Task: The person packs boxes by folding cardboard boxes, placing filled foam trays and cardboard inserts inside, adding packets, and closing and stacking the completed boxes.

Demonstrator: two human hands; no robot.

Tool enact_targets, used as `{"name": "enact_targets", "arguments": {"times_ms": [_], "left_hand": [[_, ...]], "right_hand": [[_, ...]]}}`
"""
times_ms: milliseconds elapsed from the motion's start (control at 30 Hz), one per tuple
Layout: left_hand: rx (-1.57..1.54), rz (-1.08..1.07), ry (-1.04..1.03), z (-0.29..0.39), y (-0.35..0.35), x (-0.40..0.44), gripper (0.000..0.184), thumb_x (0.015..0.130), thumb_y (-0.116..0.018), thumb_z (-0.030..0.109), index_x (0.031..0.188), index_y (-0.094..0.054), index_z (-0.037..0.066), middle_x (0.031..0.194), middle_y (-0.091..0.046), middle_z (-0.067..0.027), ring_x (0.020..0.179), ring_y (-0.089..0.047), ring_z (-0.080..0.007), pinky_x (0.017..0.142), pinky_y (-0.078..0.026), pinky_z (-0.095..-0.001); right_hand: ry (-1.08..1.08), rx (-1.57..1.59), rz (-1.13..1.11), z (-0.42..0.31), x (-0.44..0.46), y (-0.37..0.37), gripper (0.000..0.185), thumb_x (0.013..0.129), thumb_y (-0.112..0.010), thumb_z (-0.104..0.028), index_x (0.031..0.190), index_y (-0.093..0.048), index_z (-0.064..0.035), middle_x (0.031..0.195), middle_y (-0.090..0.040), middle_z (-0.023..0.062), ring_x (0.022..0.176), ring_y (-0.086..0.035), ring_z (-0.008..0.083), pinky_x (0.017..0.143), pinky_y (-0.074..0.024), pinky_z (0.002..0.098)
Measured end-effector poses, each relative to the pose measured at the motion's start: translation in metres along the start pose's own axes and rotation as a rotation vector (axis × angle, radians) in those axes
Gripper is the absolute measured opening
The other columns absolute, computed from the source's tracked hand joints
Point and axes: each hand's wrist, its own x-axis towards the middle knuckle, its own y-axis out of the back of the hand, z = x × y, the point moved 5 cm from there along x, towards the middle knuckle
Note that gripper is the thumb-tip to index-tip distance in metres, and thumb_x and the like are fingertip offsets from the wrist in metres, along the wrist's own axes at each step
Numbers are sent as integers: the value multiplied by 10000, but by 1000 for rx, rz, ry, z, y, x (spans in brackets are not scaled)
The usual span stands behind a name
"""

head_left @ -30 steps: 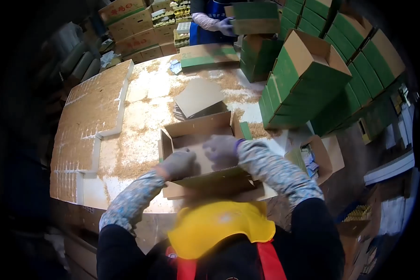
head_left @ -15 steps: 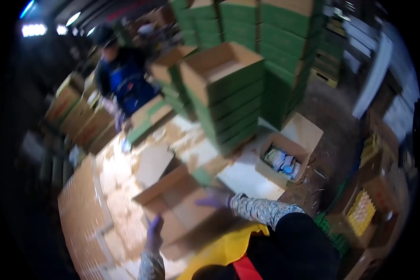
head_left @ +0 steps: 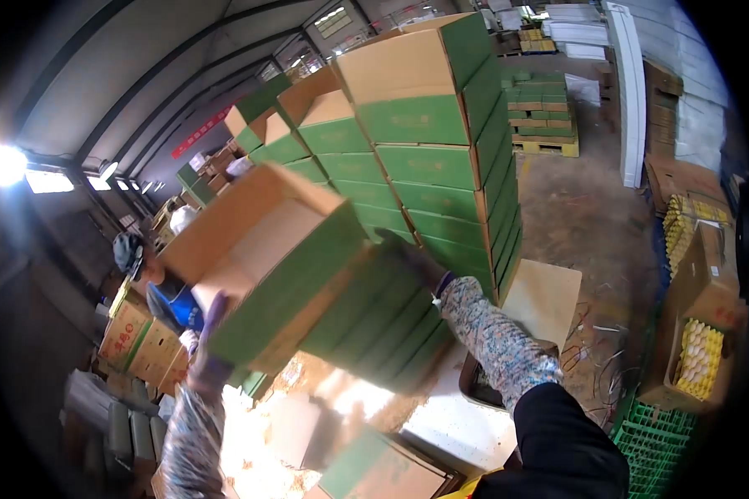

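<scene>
An open-topped green and brown box (head_left: 300, 274) is tilted in the air, with bare brown cardboard inside. My gloved left hand (head_left: 210, 353) grips its left end, thumb up along the side. At the box's right end is my gloved right hand (head_left: 414, 264), fingers against the corner and partly blurred. Behind and below the box stands a blurred stack of green boxes (head_left: 383, 320). Another green and brown box (head_left: 383, 470) lies at the bottom, near the flat cardboard sheets (head_left: 295, 428).
Tall stacks of green boxes (head_left: 441, 170) rise beyond my right hand. A co-worker in a blue apron (head_left: 171, 303) stands at the left. The white table (head_left: 466, 420) lies below. At the right are a box of eggs (head_left: 699, 358) and a green crate (head_left: 653, 441).
The view has swung right and up. The open box has risen from the table between my hands, and both arms now reach farther forward.
</scene>
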Motion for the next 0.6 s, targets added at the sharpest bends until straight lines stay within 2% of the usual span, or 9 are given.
{"name": "enact_targets", "arguments": {"times_ms": [67,133,233,333,367,433,500,567,600], "left_hand": [[3,-42,663,45,-76,35,438,976,-456,515,1127,-580,122,908,-643,-55,672,-627,-141,520,-491,-228],[-2,-82,616,17,-87,56,434,971,-453,531,1083,-579,132,874,-634,-53,639,-611,-136,483,-449,-222],[53,-75,535,-59,-69,52,442,958,-444,580,950,-577,159,769,-604,-46,538,-562,-120,373,-324,-203],[-849,-23,744,-109,-63,-42,453,943,-452,605,898,-542,164,714,-569,-45,589,-523,-131,513,-413,-266],[-625,224,914,-95,-77,-94,450,962,-449,561,979,-544,121,739,-566,-48,613,-491,-145,595,-437,-301],[13,-427,714,-165,-43,-247,498,933,-544,454,1239,-494,64,1028,-584,-124,922,-555,-221,794,-470,-340],[842,-633,558,-180,-52,-415,891,720,-721,520,1396,-410,29,1321,-467,-270,1236,-447,-409,993,-349,-524],[1237,-482,773,-202,-84,-580,1191,505,-826,630,1424,-369,24,1409,-348,-368,1312,-301,-572,1023,-207,-728],[1443,-309,839,-212,-110,-628,1237,462,-826,653,1424,-367,26,1403,-333,-389,1303,-276,-604,995,-182,-772]], "right_hand": [[92,413,101,-17,-9,0,551,897,-651,-338,1351,-486,-73,1369,-503,207,1223,-512,287,1072,-349,387],[-45,-218,230,-64,-37,15,674,879,-668,-341,1409,-391,-30,1390,-467,236,1269,-466,306,1081,-340,404],[-142,-104,224,-4,-28,34,666,883,-658,-345,1405,-391,-29,1378,-475,220,1267,-463,309,1069,-349,412],[-259,-292,328,-36,-69,32,651,870,-655,-373,1392,-414,-68,1377,-466,191,1257,-455,315,1047,-356,432],[-234,-273,457,-57,-92,26,646,866,-654,-383,1388,-421,-82,1377,-463,182,1253,-453,317,1040,-358,438],[-62,-165,606,-84,-165,-9,636,858,-652,-401,1379,-437,-108,1377,-457,163,1246,-448,321,1026,-363,452],[-58,-155,292,-78,-256,-83,627,849,-650,-420,1371,-452,-135,1376,-451,143,1239,-443,325,1012,-367,465],[-124,-462,-642,-69,-366,-185,618,841,-648,-439,1362,-467,-161,1376,-445,124,1232,-439,329,998,-371,478],[224,-979,-1079,-81,-420,-221,634,865,-596,-425,1425,-401,-202,1542,-292,110,1350,-315,427,1074,-292,564]]}}
